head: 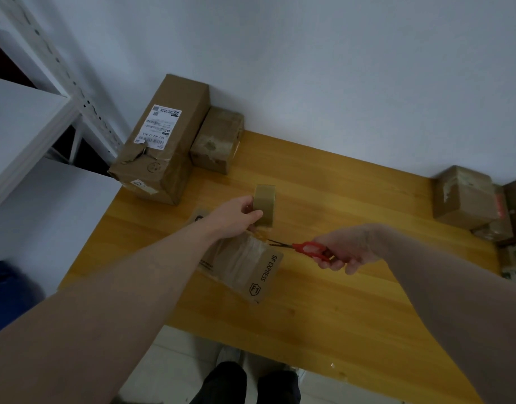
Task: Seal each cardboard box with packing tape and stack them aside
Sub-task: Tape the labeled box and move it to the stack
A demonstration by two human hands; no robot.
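A small SF Express cardboard box (251,269) lies in the middle of the wooden table (353,287), with clear tape across its top. My left hand (236,217) grips a brown roll of packing tape (265,204) just beyond the box's far edge. A strip of tape runs from the roll down to the box. My right hand (347,252) holds red-handled scissors (306,248). Their dark blades point left and reach the tape strip at the box's far corner.
A long labelled box (166,138) and a smaller box (217,138) stand at the table's far left by the wall. More boxes (466,196) are piled at the far right. White metal shelving (32,126) stands to the left.
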